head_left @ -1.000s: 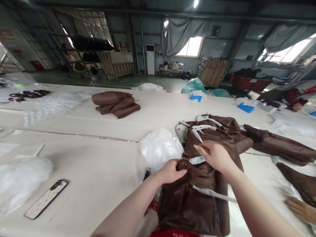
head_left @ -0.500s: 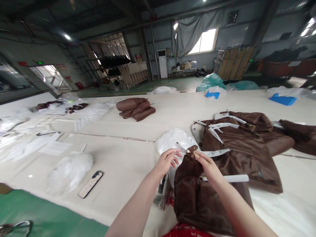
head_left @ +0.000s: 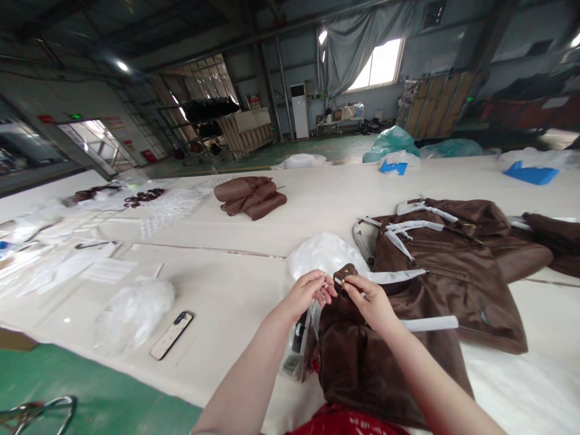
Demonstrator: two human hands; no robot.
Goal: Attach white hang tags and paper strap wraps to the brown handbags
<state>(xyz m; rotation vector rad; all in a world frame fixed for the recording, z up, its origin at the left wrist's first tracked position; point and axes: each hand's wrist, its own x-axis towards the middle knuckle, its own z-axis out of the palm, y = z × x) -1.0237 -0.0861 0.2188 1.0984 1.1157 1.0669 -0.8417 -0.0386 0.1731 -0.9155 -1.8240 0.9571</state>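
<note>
A brown leather-like bag (head_left: 389, 368) lies in front of me at the table's near edge. At its top sticks up a small brown tab (head_left: 346, 269) with gold-coloured metal fittings. My right hand (head_left: 369, 297) pinches the tab at its fittings between thumb and fingers. Just left of the tab is my left hand (head_left: 312, 291), its thumb and forefinger pressed together and the other fingers curled. Something small and whitish shows at those fingertips, too small to name. A white-wrapped strap (head_left: 430, 324) comes out from under my right forearm across the bag.
More brown bags (head_left: 453, 272) with white-wrapped handles are piled on the right. Behind my hands sits a clump of white plastic (head_left: 324, 254). Folded brown pieces (head_left: 249, 197) lie farther back. A phone (head_left: 172, 335) and a clear plastic bag (head_left: 136, 314) are on the left.
My right hand has shifted slightly left and turned, bringing the tab closer to my left hand. My left hand stays nearly in place. The view has moved a little.
</note>
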